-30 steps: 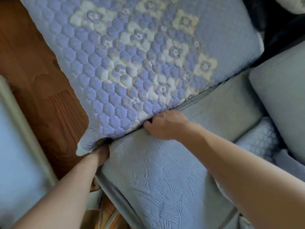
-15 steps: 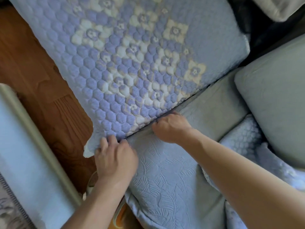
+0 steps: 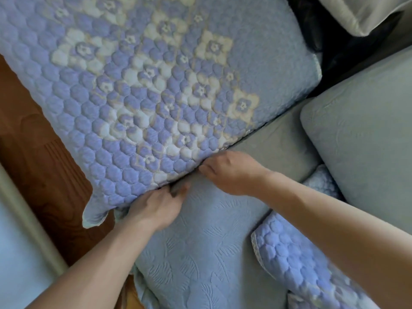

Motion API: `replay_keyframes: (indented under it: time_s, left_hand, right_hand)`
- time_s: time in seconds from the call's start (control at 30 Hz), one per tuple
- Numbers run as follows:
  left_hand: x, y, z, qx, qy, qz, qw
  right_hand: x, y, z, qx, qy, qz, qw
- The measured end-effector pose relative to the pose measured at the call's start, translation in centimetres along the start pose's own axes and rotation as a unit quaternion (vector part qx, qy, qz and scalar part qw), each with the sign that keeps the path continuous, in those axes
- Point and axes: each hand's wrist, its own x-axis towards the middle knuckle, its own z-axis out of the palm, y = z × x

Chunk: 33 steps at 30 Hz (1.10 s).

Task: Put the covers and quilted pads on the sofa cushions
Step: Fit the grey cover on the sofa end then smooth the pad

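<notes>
Both hands work at the seam where two fabrics meet, near the middle of the frame. The left hand (image 3: 159,207) lies knuckles-up on the blue leaf-embossed cover (image 3: 200,253), its fingers bent and reaching under the lower edge of the quilted pad (image 3: 142,90); whether those fingers pinch the pad or only press against it cannot be told, since their tips are hidden. The right hand (image 3: 231,172) sits just to the right of the left, also knuckles-up, fingers curled with their tips tucked into the same seam between pad and cover; the grip itself is hidden. Forearms enter from the lower left and lower right of the frame. The leaf-embossed cover fills the lower centre and runs up and right into a plainer grey-blue cushion surface (image 3: 278,148). A second quilted pad (image 3: 301,262) with the same bubble pattern and a pale trimmed edge lies at lower right, partly under the right forearm. The main quilted pad, lilac-blue with cream flower motifs, spans the upper left and upper centre, its lower corner hanging over the wooden floor (image 3: 38,157) at left. A grey cushion (image 3: 365,139) occupies the right edge. A beige cushion (image 3: 361,12) shows at the upper right corner, above a dark gap.
</notes>
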Motion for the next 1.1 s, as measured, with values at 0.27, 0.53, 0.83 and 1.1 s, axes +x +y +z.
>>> replay_keyframes:
  time_s: [0.27, 0.53, 0.83, 1.1]
  left_hand:
    - [-1.7, 4.3, 0.5, 0.214, 0.141, 0.050, 0.965]
    - [1.7, 10.6, 0.4, 0.264, 0.215, 0.145, 0.929]
    - [2.5, 11.0, -3.4, 0.380, 0.244, 0.188, 0.872]
    - [1.6, 8.0, 2.6, 0.155, 0.305, 0.211, 0.916]
  right_hand:
    - [-1.5, 10.0, 1.3, -0.042, 0.064, 0.107, 0.991]
    - [-2.7, 9.3, 1.9, 0.001, 0.196, 0.154, 0.968]
    - [-0.1, 7.1, 2.3, 0.186, 0.266, 0.254, 0.911]
    - [-2.3, 9.0, 2.2, -0.031, 0.162, 0.063, 0.984]
